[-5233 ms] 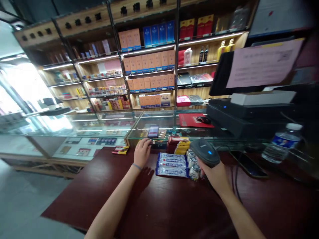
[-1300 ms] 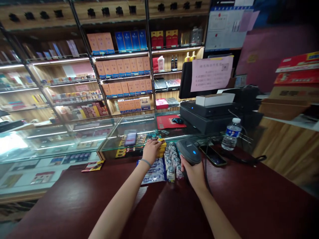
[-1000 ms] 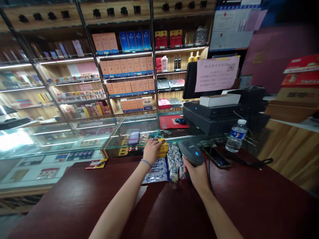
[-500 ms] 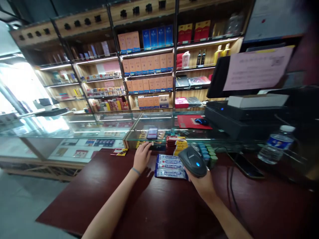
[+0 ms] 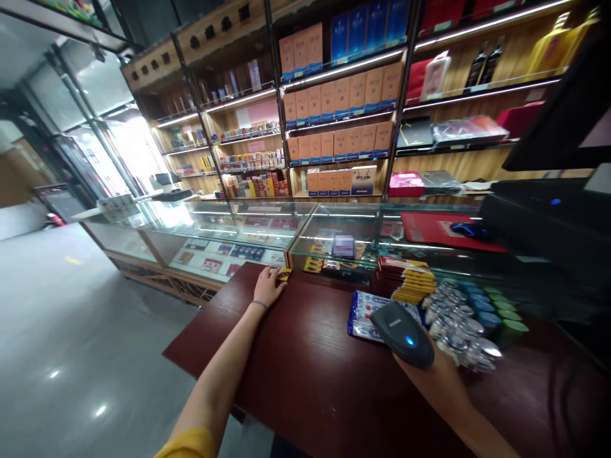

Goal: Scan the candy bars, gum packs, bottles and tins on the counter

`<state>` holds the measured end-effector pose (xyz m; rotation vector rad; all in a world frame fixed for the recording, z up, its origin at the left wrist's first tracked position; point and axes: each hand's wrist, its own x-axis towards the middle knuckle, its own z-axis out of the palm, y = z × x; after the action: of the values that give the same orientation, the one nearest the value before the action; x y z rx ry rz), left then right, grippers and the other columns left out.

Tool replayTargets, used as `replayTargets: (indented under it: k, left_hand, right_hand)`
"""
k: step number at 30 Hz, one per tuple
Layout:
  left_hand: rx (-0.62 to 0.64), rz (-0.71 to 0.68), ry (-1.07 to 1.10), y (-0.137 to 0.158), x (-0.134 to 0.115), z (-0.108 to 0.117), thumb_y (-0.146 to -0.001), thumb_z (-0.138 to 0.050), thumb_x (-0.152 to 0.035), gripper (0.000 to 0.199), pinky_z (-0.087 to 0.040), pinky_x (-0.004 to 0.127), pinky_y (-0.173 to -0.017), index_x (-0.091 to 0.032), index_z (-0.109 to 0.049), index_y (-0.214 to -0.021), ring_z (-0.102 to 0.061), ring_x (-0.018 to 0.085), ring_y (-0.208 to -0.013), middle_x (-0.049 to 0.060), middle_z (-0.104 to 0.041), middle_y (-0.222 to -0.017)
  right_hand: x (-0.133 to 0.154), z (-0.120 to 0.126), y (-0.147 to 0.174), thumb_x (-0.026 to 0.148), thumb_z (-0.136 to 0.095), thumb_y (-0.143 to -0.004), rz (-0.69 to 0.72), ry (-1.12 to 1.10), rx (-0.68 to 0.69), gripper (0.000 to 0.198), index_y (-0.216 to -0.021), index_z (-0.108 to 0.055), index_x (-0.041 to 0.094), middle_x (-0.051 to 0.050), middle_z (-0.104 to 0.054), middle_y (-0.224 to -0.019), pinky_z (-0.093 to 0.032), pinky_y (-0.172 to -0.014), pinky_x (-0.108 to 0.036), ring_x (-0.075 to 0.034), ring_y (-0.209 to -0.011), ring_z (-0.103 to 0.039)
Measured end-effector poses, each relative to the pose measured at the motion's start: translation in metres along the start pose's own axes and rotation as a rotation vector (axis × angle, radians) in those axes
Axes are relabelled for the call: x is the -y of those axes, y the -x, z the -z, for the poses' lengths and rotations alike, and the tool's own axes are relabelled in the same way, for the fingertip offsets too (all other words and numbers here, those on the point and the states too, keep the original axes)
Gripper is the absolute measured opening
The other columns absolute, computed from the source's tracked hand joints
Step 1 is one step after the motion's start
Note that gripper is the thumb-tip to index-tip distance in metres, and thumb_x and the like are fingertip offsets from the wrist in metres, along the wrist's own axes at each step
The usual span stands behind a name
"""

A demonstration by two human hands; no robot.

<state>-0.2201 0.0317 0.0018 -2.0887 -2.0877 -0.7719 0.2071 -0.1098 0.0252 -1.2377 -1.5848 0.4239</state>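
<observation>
My left hand (image 5: 268,289) is at the far left edge of the dark red wooden table (image 5: 305,369), its fingers curled over a small yellow-and-dark packet (image 5: 284,274). Most of that packet is hidden under the fingers. In my right hand (image 5: 442,375) is a black handheld barcode scanner (image 5: 401,334) with a lit blue light. Below the scanner lies a flat blue-and-white pack (image 5: 361,305), partly covered by it. Behind it rises a stack of red-and-yellow packets (image 5: 413,280). Silver-capped containers (image 5: 456,324) stand in rows to the right, beside green-topped ones (image 5: 508,312).
A glass display counter (image 5: 224,222) runs along the far side of the table. On it, a red mat (image 5: 429,232) carries a computer mouse (image 5: 468,230). A dark monitor (image 5: 554,114) stands at the right. Shelves of boxes (image 5: 344,102) line the wall.
My left hand has moved left from near the glass counter onto the small packet. My right hand still holds the scanner over the blue-and-white pack. The view has turned left.
</observation>
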Motion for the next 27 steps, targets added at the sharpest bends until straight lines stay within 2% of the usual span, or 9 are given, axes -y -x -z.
replayTargets:
  k: [4, 6, 8, 12, 17, 21, 24, 27]
  left_hand:
    - [0.133, 0.144, -0.073, -0.013, 0.002, -0.013, -0.08, -0.061, -0.072, 0.08, -0.022, 0.057, -0.119, -0.024, -0.053, -0.144, -0.023, 0.044, -0.149, 0.017, -0.034, -0.16]
    - [0.167, 0.188, -0.085, -0.018, 0.001, -0.017, -0.075, -0.06, -0.08, 0.09, -0.021, 0.06, -0.117, -0.024, -0.053, -0.145, -0.022, 0.049, -0.149, 0.018, -0.034, -0.16]
    - [0.154, 0.175, -0.091, -0.02, 0.001, -0.019, -0.076, -0.06, -0.078, 0.087, -0.023, 0.057, -0.117, -0.023, -0.055, -0.143, -0.028, 0.047, -0.146, 0.018, -0.04, -0.156]
    - [0.076, 0.106, -0.09, -0.019, 0.0, -0.015, -0.083, -0.061, -0.063, 0.065, -0.027, 0.046, -0.117, -0.021, -0.065, -0.133, -0.044, 0.037, -0.135, 0.015, -0.056, -0.141]
    - [0.026, 0.082, -0.014, -0.01, -0.01, -0.005, -0.079, -0.068, -0.052, 0.054, -0.032, 0.043, -0.114, -0.021, -0.07, -0.123, -0.051, 0.033, -0.128, 0.014, -0.064, -0.13]
    - [0.06, 0.169, 0.328, -0.005, -0.029, 0.01, -0.082, -0.064, -0.051, 0.044, -0.043, 0.041, -0.105, -0.023, -0.072, -0.114, -0.062, 0.03, -0.116, 0.01, -0.072, -0.117]
    - [0.118, 0.376, 0.782, -0.003, -0.049, 0.025, -0.084, -0.056, -0.063, 0.051, -0.051, 0.04, -0.095, -0.022, -0.071, -0.11, -0.068, 0.029, -0.105, 0.009, -0.074, -0.105]
    - [0.24, 0.544, 1.324, 0.001, -0.075, 0.036, -0.086, -0.04, -0.075, 0.068, -0.056, 0.046, -0.088, -0.02, -0.066, -0.115, -0.07, 0.029, -0.098, 0.011, -0.074, -0.101]
  right_hand:
    - [-0.005, 0.001, 0.002, 0.039, -0.065, -0.082, -0.025, 0.026, 0.057, 0.044, -0.121, -0.062, 0.02, -0.008, -0.078, -0.093, -0.058, -0.069, -0.031, -0.027, -0.081, -0.075]
    - [-0.005, 0.001, 0.002, 0.04, -0.065, -0.082, -0.017, 0.017, 0.052, 0.043, -0.121, -0.062, 0.021, -0.008, -0.078, -0.095, -0.058, -0.072, -0.032, -0.026, -0.081, -0.075]
    - [-0.003, 0.0, 0.001, 0.041, -0.065, -0.082, -0.013, 0.007, 0.036, 0.044, -0.121, -0.062, 0.02, -0.007, -0.077, -0.096, -0.058, -0.076, -0.033, -0.027, -0.082, -0.075]
    - [0.005, -0.001, 0.0, 0.04, -0.065, -0.083, -0.028, -0.007, 0.03, 0.043, -0.122, -0.063, 0.021, -0.007, -0.077, -0.101, -0.058, -0.082, -0.033, -0.026, -0.088, -0.074]
    - [0.004, 0.002, -0.002, 0.039, -0.065, -0.083, -0.094, -0.023, 0.069, 0.039, -0.118, -0.062, 0.021, -0.006, -0.078, -0.095, -0.059, -0.078, -0.032, -0.026, -0.084, -0.075]
    - [-0.004, 0.004, -0.004, 0.037, -0.062, -0.083, -0.093, -0.001, 0.042, 0.039, -0.119, -0.062, 0.02, -0.008, -0.078, -0.097, -0.06, -0.079, -0.036, -0.027, -0.085, -0.075]
    - [-0.006, 0.006, -0.005, 0.037, -0.065, -0.079, -0.07, 0.005, -0.003, 0.033, -0.109, -0.066, 0.022, -0.008, -0.078, -0.093, -0.06, -0.08, -0.038, -0.028, -0.084, -0.075]
    - [-0.005, 0.011, -0.007, 0.037, -0.071, -0.074, -0.067, -0.034, -0.03, 0.029, -0.1, -0.069, 0.025, -0.007, -0.078, -0.087, -0.061, -0.073, -0.038, -0.029, -0.078, -0.075]
